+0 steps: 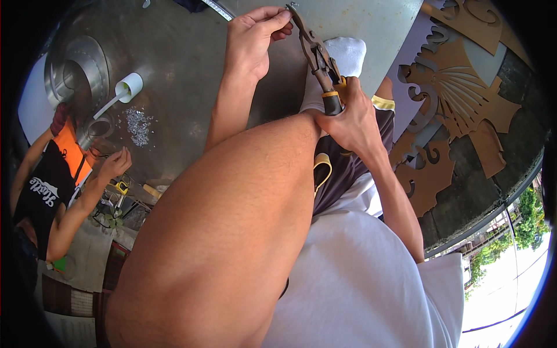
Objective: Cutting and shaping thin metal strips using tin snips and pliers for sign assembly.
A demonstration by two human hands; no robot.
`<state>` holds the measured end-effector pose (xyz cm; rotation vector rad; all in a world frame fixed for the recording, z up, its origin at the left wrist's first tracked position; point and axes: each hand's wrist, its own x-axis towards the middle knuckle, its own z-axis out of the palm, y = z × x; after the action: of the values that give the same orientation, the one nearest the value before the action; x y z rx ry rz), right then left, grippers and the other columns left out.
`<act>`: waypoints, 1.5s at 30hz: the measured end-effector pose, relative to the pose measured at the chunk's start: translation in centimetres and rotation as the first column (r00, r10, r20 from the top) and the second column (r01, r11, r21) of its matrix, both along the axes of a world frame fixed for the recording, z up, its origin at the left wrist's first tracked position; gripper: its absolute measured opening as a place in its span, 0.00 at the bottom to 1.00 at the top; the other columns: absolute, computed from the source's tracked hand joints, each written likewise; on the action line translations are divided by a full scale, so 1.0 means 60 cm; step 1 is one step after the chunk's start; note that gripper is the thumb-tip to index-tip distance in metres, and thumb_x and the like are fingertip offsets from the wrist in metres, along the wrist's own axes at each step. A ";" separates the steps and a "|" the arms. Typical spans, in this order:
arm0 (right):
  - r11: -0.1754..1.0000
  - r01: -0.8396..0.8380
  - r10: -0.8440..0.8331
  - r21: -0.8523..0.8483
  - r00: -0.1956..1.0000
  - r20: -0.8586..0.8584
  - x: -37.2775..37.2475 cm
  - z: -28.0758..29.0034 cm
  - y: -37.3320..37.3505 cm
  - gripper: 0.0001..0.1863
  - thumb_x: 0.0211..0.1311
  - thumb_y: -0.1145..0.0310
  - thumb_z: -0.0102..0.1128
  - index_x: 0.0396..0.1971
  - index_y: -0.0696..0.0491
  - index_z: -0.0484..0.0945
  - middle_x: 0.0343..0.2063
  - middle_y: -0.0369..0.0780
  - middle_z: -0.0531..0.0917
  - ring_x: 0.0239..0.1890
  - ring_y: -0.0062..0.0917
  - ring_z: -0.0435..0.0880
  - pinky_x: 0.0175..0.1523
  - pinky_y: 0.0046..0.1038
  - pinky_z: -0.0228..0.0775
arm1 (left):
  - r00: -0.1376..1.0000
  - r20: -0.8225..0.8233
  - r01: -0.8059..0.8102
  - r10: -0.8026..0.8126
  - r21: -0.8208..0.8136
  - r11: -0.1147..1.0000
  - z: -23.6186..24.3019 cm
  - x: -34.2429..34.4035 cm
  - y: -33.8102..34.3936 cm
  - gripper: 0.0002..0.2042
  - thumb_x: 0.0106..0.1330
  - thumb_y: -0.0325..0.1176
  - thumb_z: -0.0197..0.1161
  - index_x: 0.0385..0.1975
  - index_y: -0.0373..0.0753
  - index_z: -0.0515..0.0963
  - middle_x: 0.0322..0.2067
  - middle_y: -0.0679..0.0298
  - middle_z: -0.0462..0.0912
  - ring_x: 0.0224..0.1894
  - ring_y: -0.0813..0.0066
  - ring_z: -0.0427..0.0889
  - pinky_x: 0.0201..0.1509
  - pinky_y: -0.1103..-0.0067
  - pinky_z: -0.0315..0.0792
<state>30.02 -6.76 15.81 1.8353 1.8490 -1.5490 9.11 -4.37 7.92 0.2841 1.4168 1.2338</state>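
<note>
My right hand (352,119) is wrapped round the yellow-and-black handles of a pair of worn compound-lever snips (313,49), above my bent leg. The jaws point up and away, their tip beside the fingers of my left hand (249,43). Thumb and forefinger of that hand are pinched on a small metal piece (292,4) at the jaw tip, mostly hidden. Just past the snips, my foot in a white sock (347,53) rests on a pale grey sheet (389,23).
On the dark metal surface (180,69) at left lie a pile of small shiny bits (139,126), a tipped white cup (132,86) and curved metal pieces (87,64). Another person's hand (116,164) reaches nearby. Brown cut-out panels (481,110) spread at right.
</note>
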 end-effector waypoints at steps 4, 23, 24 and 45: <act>1.000 -0.008 0.009 -0.014 0.999 0.042 -0.007 0.006 0.009 0.30 0.41 0.63 0.68 0.41 0.69 0.70 0.37 0.61 0.82 0.41 0.52 0.85 0.51 0.40 0.76 | 1.000 0.022 0.010 -0.009 -0.024 1.000 -0.003 -0.004 0.001 0.04 0.66 0.25 0.66 0.36 0.31 0.84 0.29 0.63 0.85 0.30 0.76 0.83 0.37 0.82 0.76; 0.995 -0.040 0.029 0.088 0.992 0.123 -0.014 -0.006 -0.005 0.31 0.42 0.61 0.69 0.41 0.68 0.71 0.35 0.60 0.84 0.39 0.54 0.86 0.51 0.42 0.76 | 0.998 0.031 0.048 -0.046 -0.056 0.997 -0.013 -0.014 -0.003 0.03 0.68 0.24 0.63 0.33 0.33 0.83 0.27 0.68 0.84 0.27 0.82 0.80 0.33 0.85 0.71; 0.995 -0.040 0.029 0.088 0.992 0.122 -0.015 -0.006 -0.005 0.31 0.42 0.61 0.69 0.41 0.68 0.71 0.35 0.60 0.84 0.39 0.54 0.86 0.51 0.42 0.76 | 0.999 0.032 0.045 -0.043 -0.065 0.997 -0.014 -0.015 -0.003 0.04 0.68 0.24 0.63 0.33 0.33 0.83 0.27 0.68 0.84 0.26 0.82 0.80 0.32 0.85 0.71; 0.989 -0.036 0.018 0.145 0.992 0.125 -0.019 -0.004 -0.008 0.26 0.41 0.66 0.67 0.37 0.71 0.72 0.33 0.60 0.83 0.38 0.54 0.86 0.48 0.43 0.78 | 0.995 0.043 0.090 -0.086 -0.093 0.992 -0.013 -0.019 0.002 0.04 0.69 0.26 0.62 0.34 0.35 0.84 0.29 0.67 0.85 0.29 0.80 0.83 0.36 0.85 0.76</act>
<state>28.88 -7.21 15.55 1.9097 1.9687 -1.2899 8.00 -4.23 7.13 0.2532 1.4102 1.0916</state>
